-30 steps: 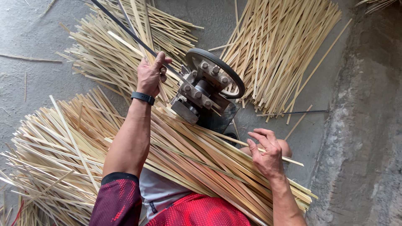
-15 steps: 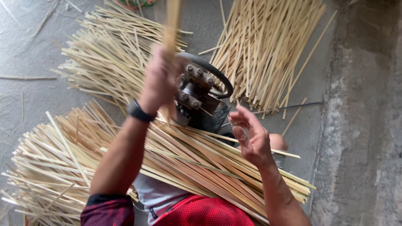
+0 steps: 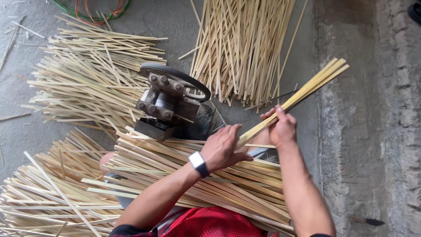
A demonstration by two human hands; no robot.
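Lying at the far left, a wide fan of pale bamboo strips (image 3: 87, 74) on the grey concrete floor (image 3: 26, 118), with a loop of green and orange cable (image 3: 94, 8) at the far edge. Nearer on the left, another spread of strips (image 3: 39, 197) reaching the near-left corner. Standing between those heaps, a dark metal machine (image 3: 169, 103) with a round wheel on its far side and bolted blocks below. Resting across the lap just near the machine, a thick stack of strips (image 3: 197, 175), tilted down toward the near right. Crossing over that stack, the left forearm with a dark wristwatch (image 3: 198, 163). Left hand (image 3: 226, 147) laid on the near end of a small bundle of strips (image 3: 302, 90), fingers bent around it, grasping. Right hand (image 3: 280, 127) just beside, closed around the same bundle a little farther along, thumb on top. Bundle held off the stack, slanting up and away toward the far right, its free end fanned out over a rough concrete ledge (image 3: 372, 131). Beyond the hands, a further heap of long strips (image 3: 245, 44) running to the far edge. Red cloth (image 3: 210, 224) at the near edge.
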